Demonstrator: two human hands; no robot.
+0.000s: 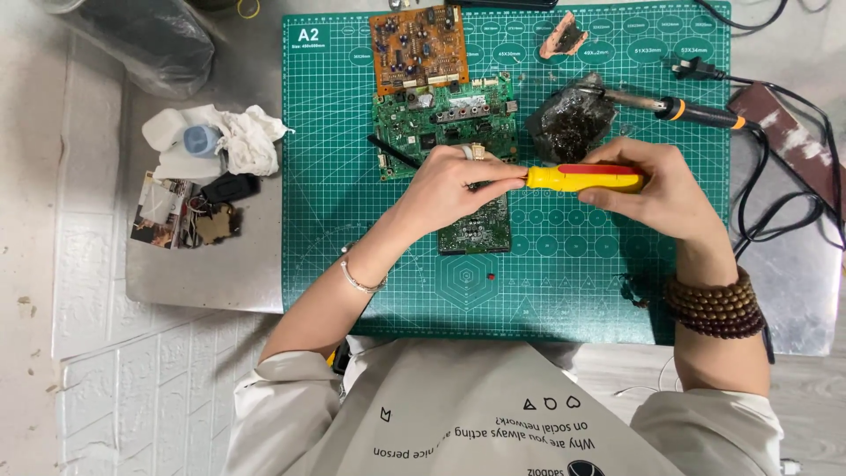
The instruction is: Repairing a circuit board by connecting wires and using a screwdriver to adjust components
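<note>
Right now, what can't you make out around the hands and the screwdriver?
All in the head view:
- Screwdriver tip: hidden by the left hand, so what it touches is unclear.
- Small green board: upper part covered by the left hand.
- Right hand: hides the handle's rear end.
- Soldering iron tip: lost in the dark holder.
- Parts on the big green board: too small to identify.

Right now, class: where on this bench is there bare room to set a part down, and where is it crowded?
Bare: the cutting mat near the person, below the small green board and yellow screwdriver; also the mat's left strip beside the large green board. Crowded: the top, with the orange board, soldering iron and dark lump.
</note>
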